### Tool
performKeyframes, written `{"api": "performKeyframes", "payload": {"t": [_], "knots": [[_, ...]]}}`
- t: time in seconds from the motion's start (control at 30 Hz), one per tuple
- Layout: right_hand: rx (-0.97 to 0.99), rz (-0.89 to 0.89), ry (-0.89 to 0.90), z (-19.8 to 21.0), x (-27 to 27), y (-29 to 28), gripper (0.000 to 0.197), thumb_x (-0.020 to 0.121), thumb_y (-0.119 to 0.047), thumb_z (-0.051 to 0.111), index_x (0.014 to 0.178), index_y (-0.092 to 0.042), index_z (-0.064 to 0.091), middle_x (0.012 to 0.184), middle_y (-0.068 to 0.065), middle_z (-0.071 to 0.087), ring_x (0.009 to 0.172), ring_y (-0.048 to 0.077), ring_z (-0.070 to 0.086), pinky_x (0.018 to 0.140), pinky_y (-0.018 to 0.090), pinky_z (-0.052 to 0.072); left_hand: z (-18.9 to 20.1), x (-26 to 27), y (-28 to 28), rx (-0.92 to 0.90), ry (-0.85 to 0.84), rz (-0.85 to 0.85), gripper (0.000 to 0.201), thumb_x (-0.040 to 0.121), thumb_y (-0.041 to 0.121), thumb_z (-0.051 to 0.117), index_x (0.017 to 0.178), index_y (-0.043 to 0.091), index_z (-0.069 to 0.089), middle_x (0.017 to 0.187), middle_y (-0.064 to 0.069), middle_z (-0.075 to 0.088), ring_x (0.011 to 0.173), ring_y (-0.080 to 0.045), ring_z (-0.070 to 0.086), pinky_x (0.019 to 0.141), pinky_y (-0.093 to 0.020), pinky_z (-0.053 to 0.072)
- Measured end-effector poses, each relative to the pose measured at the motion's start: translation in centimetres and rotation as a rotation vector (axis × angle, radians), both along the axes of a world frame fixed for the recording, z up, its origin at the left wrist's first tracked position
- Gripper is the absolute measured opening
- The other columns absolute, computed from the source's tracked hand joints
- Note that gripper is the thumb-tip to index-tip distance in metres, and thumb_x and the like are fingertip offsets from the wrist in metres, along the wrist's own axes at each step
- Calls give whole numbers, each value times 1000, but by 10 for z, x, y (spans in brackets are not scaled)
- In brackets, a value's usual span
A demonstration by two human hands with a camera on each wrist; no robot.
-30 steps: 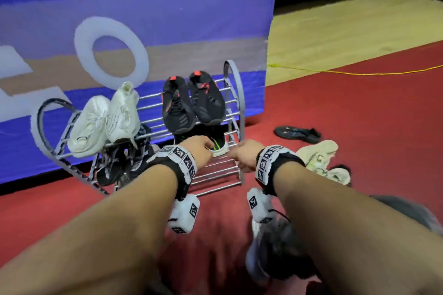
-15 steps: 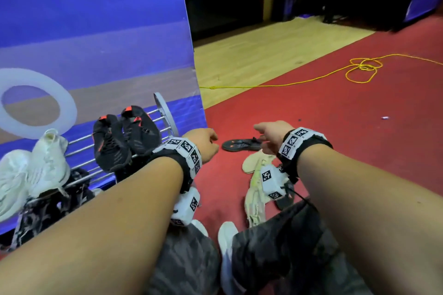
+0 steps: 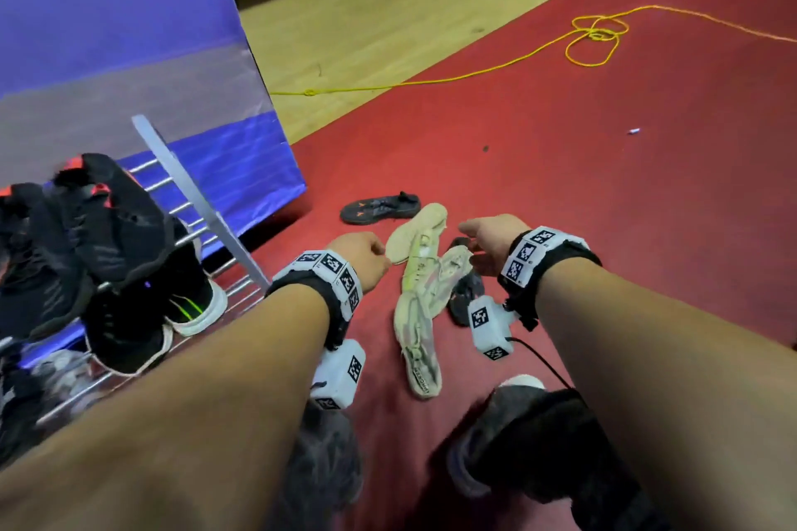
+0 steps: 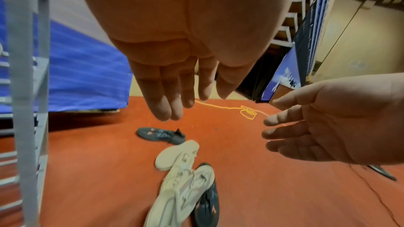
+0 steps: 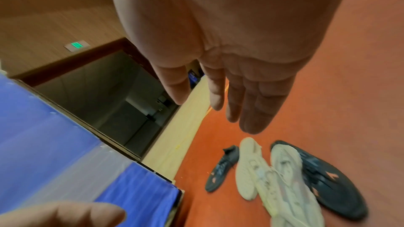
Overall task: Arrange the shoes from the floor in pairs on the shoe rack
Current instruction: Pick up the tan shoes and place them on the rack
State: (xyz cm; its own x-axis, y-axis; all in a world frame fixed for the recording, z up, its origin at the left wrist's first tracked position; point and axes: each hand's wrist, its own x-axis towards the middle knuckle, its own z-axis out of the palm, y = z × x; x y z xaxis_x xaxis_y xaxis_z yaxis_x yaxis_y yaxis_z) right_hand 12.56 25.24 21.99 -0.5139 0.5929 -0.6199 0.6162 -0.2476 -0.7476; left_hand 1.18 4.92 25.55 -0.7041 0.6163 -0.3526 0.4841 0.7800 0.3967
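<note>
- Shoe rack (image 3: 202, 207): it stands at 9 o'clock from your hands, with black pairs already on its rails. If you swing a shoe in low, it may strike the grey end frame and dislodge the pairs seated there.
- Cream shoes (image 3: 420, 293): two lie overlapped on the red carpet (image 3: 604, 185) just ahead of your hands. Their laces look tangled, so lifting one may drag the other.
- Dark shoes: one (image 3: 465, 297) lies partly under the cream pair at 3 o'clock, its mate (image 3: 379, 207) apart at 12 o'clock. Taking a cream and a dark shoe together would break the pairing.
- Left hand (image 3: 364, 257) and right hand (image 3: 491, 239): both hover empty with fingers relaxed and extended, touching nothing. A one-handed grab may drop a shoe.
</note>
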Motion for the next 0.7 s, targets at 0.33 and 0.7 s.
{"api": "performKeyframes", "payload": {"t": [0.33, 0.7], "knots": [[-237, 50, -230, -206, -23, 0, 48, 90, -26, 70, 131, -4, 62, 106, 10, 62, 89, 27, 62, 72, 33, 55, -176, -24, 32, -242, -241, 57, 4, 94, 20, 61, 95, 24, 62, 93, -4, 62, 85, -23, 53, 79, -31, 49], [-254, 213, -418, -314, -48, -40, 32, 86, -21, 81, 109, 1, 72, 105, 13, 72, 95, 27, 67, 81, 34, 55, -302, -57, 23, -291, -652, 383, 34, 96, 29, 63, 125, 12, 67, 126, -17, 70, 115, -36, 68, 99, -48, 57]]}}
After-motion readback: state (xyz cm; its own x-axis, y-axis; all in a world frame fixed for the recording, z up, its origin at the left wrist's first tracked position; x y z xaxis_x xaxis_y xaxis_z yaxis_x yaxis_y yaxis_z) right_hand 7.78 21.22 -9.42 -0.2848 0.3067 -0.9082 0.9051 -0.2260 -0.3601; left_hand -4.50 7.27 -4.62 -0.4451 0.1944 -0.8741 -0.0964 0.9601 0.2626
